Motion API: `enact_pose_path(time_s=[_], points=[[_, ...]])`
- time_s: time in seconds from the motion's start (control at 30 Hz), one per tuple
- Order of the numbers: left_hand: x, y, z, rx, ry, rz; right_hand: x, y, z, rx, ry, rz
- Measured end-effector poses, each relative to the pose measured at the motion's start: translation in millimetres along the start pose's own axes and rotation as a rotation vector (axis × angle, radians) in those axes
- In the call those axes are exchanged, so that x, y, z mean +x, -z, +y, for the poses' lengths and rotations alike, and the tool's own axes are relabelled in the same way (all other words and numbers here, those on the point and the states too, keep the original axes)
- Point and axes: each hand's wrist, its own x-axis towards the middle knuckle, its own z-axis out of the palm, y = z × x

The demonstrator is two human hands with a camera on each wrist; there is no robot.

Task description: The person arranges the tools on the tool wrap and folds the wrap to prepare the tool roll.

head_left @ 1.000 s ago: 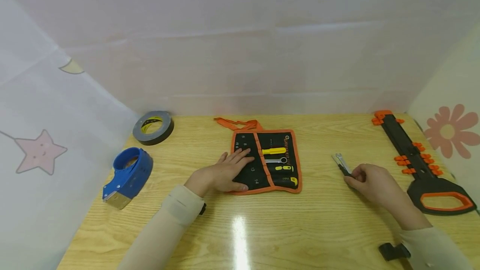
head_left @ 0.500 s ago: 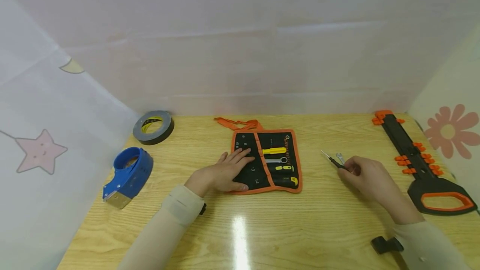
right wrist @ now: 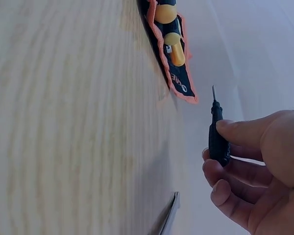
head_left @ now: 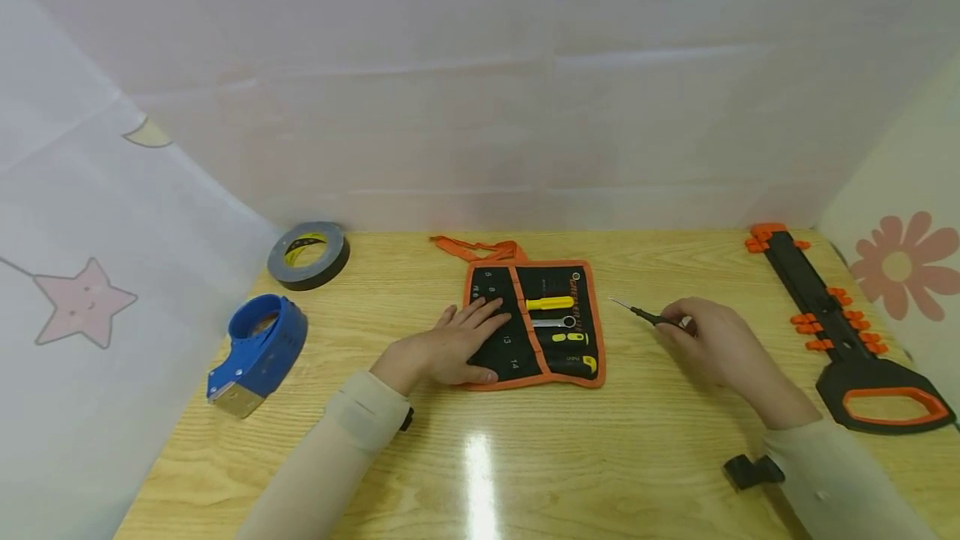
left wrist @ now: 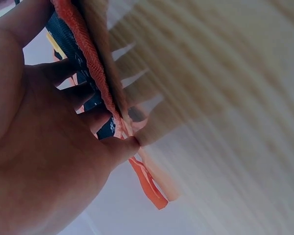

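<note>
Currently, my right hand (head_left: 708, 346) pinches a black-handled screwdriver (head_left: 647, 317), tip toward roughly 10 o'clock; the tool pouch (head_left: 556, 282) lies at its 9 o'clock, my left hand (head_left: 447, 350) resting spread-fingered there, grasping nothing. Step, I judge: bringing screwdriver to pouch. Next move probably calls for tip-to-pocket alignment, pouch pressed flat.

Bright head view, white glare streak on table (head_left: 585, 457), dimmer wrist views

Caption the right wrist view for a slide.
Right hand holding a slim, black-handled tool above the wooden tabletop, with an orange-edged pouch beyond.
</note>
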Motion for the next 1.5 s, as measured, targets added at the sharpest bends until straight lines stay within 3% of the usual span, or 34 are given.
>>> enact_pose_path(time_s=[0.33, 0.9, 1.5], points=[[-1.6, 1.9, 2.1, -0.008, 0.008, -0.003, 23.8, -2, -20, -0.01, 0.085, 0.017], [1.8, -0.4, -0.9, -0.008, 0.017, -0.009, 67.3, -22, -46, -0.001, 0.135, -0.022], [2.3, -1.2, 0.3, -0.003, 0.027, -0.002, 87.6, -40, -56, -0.004, 0.142, -0.032]])
